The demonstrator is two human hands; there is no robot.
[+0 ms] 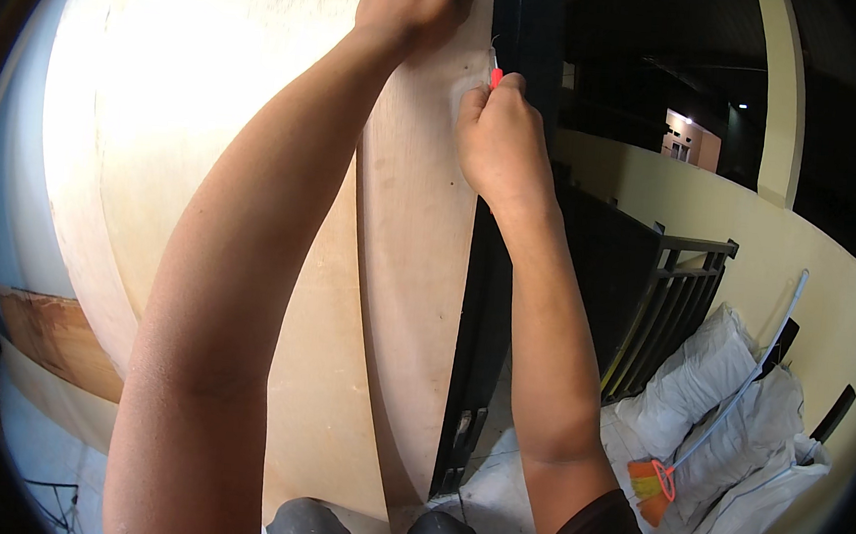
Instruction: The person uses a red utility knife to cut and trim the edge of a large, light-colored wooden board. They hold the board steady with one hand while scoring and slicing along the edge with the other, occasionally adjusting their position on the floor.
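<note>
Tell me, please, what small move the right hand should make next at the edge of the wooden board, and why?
Probably push the small red tool a little further along the edge of the board. The right hand pinches it right where the board meets the dark frame, while the left hand presses the board flat above, so the board looks steadied for that.

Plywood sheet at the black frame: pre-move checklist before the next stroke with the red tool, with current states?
1. Left hand braces the plywood sheet: ok, pressed flat near its top.
2. Right hand grips the red-handled tool: ok, fist closed around it.
3. Tool tip on the sheet's edge: cannot tell, tip too small.
4. Sheet flush against the black frame: cannot tell, the fisheye bends the edges.
5. Floor behind: not ok, white sacks and a broom lie close by.
</note>
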